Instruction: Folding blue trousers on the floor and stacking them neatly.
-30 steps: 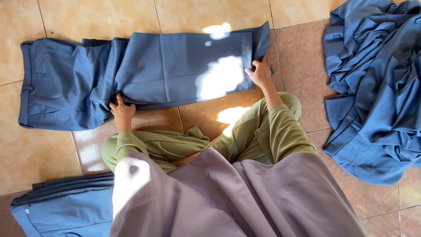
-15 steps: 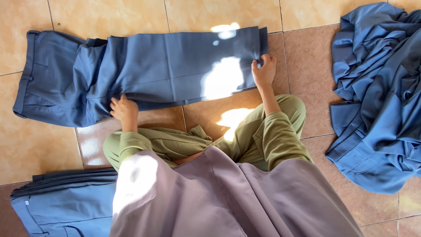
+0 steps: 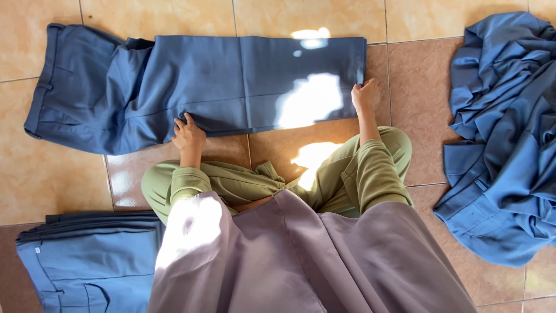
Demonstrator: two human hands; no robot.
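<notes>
I see the trousers [image 3: 197,87] lie flatter now. My left hand [image 3: 188,134] presses their near edge; my right hand [image 3: 364,95] pinches the hem, smoothing nearly finished.

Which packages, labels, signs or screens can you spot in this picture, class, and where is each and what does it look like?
Small white tag: on the folded blue trousers at lower left, a tiny pale rectangle near the waistband.
No packages, signs or screens show.
</notes>
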